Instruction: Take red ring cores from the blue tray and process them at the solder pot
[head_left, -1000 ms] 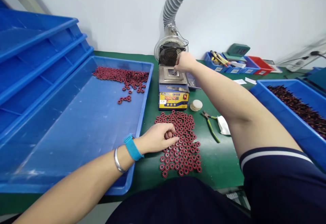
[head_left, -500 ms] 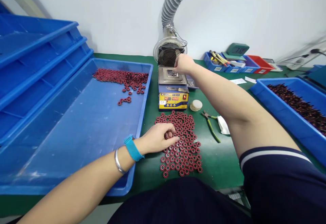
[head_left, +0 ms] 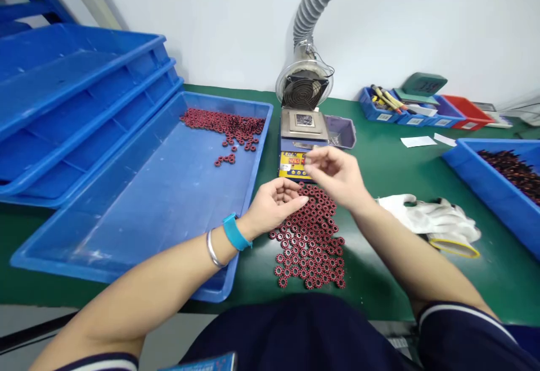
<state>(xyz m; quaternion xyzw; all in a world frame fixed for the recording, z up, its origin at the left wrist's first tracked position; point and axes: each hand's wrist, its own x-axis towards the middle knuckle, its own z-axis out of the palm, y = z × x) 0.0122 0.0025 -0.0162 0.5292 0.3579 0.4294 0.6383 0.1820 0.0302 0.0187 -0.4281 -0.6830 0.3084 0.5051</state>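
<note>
Over the near part of a titanium-style solder pot, my right hand (head_left: 335,174) has its thumb and fingers brought together in a slightly blurred pinch; anything between them is too small to make out. My left hand (head_left: 278,205) hovers at the upper left of a spread of small red-and-black ring coils (head_left: 310,247), its fingers curled and its thumb apart from them, with nothing visible in between. The solder pot (head_left: 304,126) stands behind both hands, its square metal well on top and its yellow display panel partly covered by my right hand.
To the left lies a large blue tray (head_left: 169,202) with more red ring coils (head_left: 228,123) at its far end, beside stacked blue trays (head_left: 84,101). White gloves (head_left: 430,219) lie right. A blue bin (head_left: 464,163) holds dark parts. An exhaust hose (head_left: 316,5) rises behind the pot.
My right hand has come back from above the pot's well toward my left hand, which has moved slightly up and right. The view has shifted, and the gloves now show at right.
</note>
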